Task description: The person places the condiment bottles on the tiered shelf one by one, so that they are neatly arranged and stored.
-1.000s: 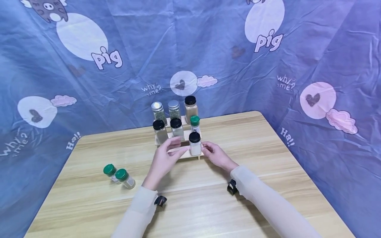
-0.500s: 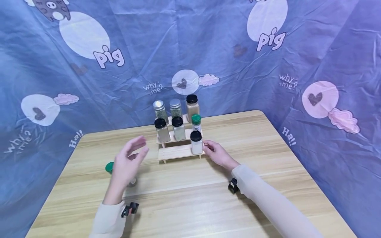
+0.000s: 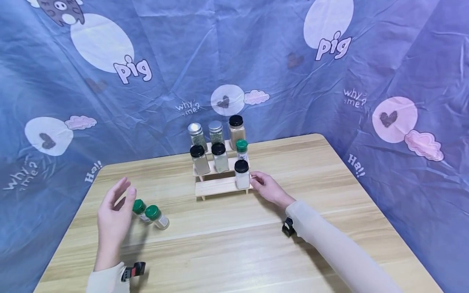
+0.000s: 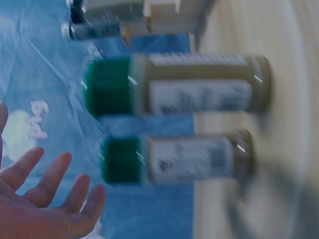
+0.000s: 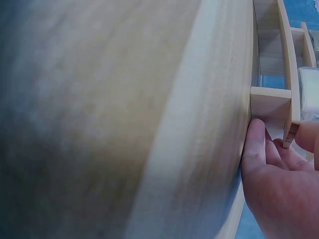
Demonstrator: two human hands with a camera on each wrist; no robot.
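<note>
My left hand (image 3: 114,221) is held over the table's left side with its fingers spread, holding nothing. Just to its right stand two green-capped spice jars, a nearer one (image 3: 158,218) and a farther one (image 3: 141,211); both show large in the left wrist view, apart from the fingers (image 4: 79,194). My right hand (image 3: 270,191) pinches the right end of a three-step wooden spice rack (image 3: 214,187), thumb above the lowest step's edge (image 5: 292,119) and fingers below it. Beside that thumb, a black-capped jar of white contents (image 3: 242,179) stands at the lowest step's right end.
The middle step carries two black-capped jars (image 3: 200,162) and a green-capped one (image 3: 242,150). On the top step are two silver-capped jars (image 3: 198,137) of green flakes and a black-capped tan jar (image 3: 237,132). A blue printed cloth (image 3: 176,73) hangs behind the wooden table (image 3: 234,252).
My left hand has left the front black-capped jar and swung left, passing over the two loose green-capped jars to their left side. The right hand stays at the rack's right end.
</note>
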